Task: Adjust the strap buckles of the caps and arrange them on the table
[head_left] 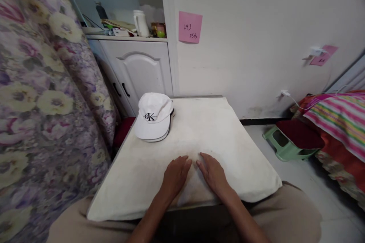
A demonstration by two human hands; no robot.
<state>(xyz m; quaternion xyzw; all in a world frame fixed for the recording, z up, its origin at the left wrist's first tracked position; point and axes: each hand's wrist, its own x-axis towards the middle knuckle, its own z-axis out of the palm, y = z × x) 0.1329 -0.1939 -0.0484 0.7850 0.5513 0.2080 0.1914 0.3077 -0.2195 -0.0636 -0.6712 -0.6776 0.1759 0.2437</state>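
From my remote station I log both hands empty. The left hand (pixel 176 172) and right hand (pixel 212 171) rest palm down, as far as I can judge, near the close edge of the white-covered table (pixel 196 129), slightly apart from each other, fingers extended and clamped on nothing. The white cap (pixel 154 115) sits on the table's far left part, beside its left edge, crown up, brim and black letters facing my side. A second brim edge shows directly beneath the first; I read it as another cap nested below, unconfirmed. The cap lies beyond the left hand, well apart from both hands. Progress, in my judgement: no handling is under way, and the cap is set down upright. Whether this pose marks a start or a finish, I cannot tell from this view, so I record neither completed steps nor remaining ones.
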